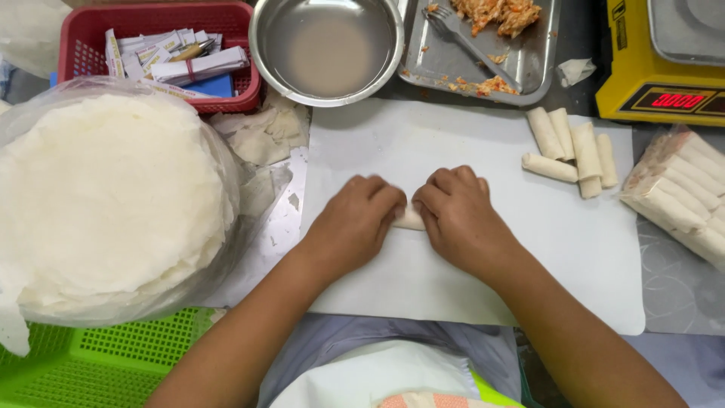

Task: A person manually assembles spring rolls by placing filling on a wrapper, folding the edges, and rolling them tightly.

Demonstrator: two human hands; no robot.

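left hand + right hand | both grips clamped on spring roll | roll between fingertips, on white board

Red basket, green basket, yellow scale, white board, pale rolls, orange filling

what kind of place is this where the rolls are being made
Probably a small food-production workbench rather than a home kitchen. Both hands, left hand and right hand, press a roll on a white board, beside a tall stack of wrappers, a yellow scale and bagged rolls.
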